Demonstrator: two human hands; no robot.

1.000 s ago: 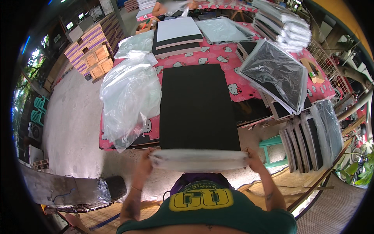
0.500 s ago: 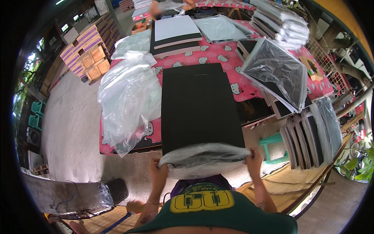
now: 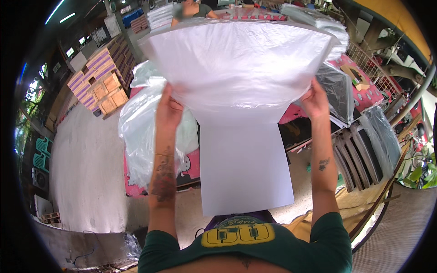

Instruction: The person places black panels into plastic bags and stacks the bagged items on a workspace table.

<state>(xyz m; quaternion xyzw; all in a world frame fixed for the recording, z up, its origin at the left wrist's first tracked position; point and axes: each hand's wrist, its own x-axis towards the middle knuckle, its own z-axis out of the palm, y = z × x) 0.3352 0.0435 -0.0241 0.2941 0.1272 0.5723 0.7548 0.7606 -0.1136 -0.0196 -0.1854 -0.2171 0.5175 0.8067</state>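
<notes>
Two hands (image 3: 169,109) (image 3: 315,102), nearly closed, gripping a clear plastic bag (image 3: 246,63)

Left grip (image 3: 170,110) and right grip (image 3: 316,102) curled, arms (image 3: 324,157) outstretched

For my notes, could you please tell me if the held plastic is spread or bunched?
Spread: the plastic fans wide beyond the left hand and right hand.

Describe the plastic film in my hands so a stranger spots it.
From the pink patterned table, find the left hand and right hand. They hold the shiny, translucent plastic film, spread across the far end of a white panel. Unlike the plastic heap lying at left, it is held up.
</notes>
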